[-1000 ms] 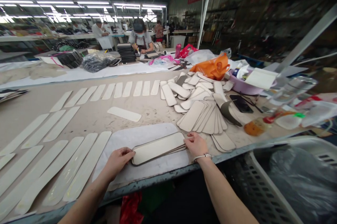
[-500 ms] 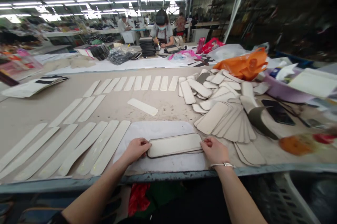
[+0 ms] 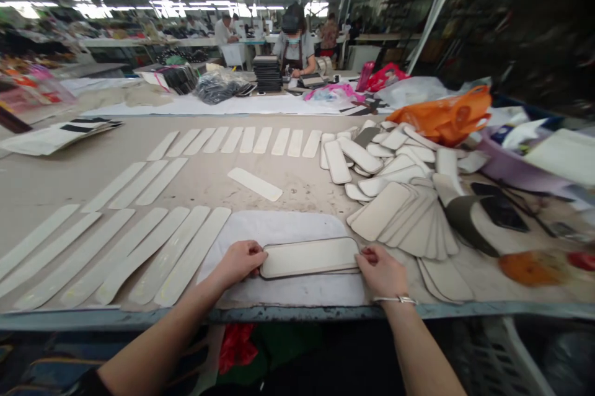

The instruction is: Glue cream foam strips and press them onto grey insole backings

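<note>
Between my two hands is a long white strip with rounded corners point(image 3: 310, 257), dark along its edge, with another piece showing just beneath it. My left hand point(image 3: 242, 259) pinches its left end between thumb and fingers. At the right end, my right hand point(image 3: 381, 269) pinches the corner the same way; a thin bracelet circles that wrist. Under the strip lies a pale cloth-like sheet point(image 3: 297, 227). A single loose white strip point(image 3: 255, 184) lies beyond it.
Long white strips point(image 3: 153, 253) lie in rows at left, with shorter ones point(image 3: 264, 140) behind. To the right are a fanned stack of panels point(image 3: 409, 222), a heap of small pieces point(image 3: 367, 154), a phone point(image 3: 502, 207) and an orange bag point(image 3: 446, 114). A co-worker point(image 3: 295, 43) sits opposite.
The upper strip has shifted slightly and now covers more of the piece below it. Both hands keep their hold at the ends. The camera view has moved a little.
</note>
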`<action>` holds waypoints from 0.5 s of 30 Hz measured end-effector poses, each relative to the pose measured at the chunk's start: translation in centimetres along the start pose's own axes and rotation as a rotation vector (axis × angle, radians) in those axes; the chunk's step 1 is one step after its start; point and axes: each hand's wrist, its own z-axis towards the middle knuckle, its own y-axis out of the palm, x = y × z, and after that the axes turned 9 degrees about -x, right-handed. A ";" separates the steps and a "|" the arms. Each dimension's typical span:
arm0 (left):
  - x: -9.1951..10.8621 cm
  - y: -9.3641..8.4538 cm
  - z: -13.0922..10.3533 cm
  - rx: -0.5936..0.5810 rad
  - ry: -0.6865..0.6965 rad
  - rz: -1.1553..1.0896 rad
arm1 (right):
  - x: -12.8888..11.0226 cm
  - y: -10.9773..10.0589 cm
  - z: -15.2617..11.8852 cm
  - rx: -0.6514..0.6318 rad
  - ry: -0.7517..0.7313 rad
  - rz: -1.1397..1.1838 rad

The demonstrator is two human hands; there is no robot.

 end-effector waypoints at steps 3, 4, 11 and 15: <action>-0.1 0.0 0.3 0.000 -0.004 0.036 | 0.0 0.0 0.0 -0.018 -0.011 0.017; -0.2 0.0 0.4 0.002 -0.007 0.037 | 0.0 0.1 0.0 -0.019 -0.010 0.018; -0.1 0.1 0.3 0.037 -0.011 0.019 | 0.1 0.3 0.1 -0.027 -0.013 0.025; -0.4 0.1 0.5 0.067 0.019 0.007 | 0.0 0.3 0.2 -0.027 -0.015 0.030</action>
